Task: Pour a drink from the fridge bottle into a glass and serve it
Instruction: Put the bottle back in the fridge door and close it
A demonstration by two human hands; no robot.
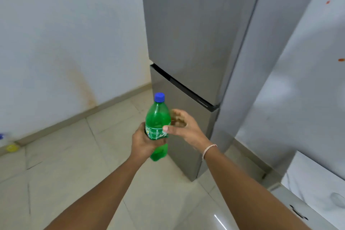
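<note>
A green plastic bottle [157, 117] with a blue cap stands upright in front of me, its cap screwed on. My left hand [144, 141] is wrapped around its labelled middle and lower body. My right hand [183, 126] is just to the right of the bottle, fingers loosely curled and apart, thumb tip touching the label; it holds nothing. Directly behind stands the grey two-door fridge [188, 43], with both doors closed. No glass is clearly visible.
A white wall [65, 43] runs along the left, with beige floor tiles [84, 155] below. A white marbled counter [317, 183] sits at the lower right beside the fridge. A small yellow object [12, 148] lies on the floor at far left.
</note>
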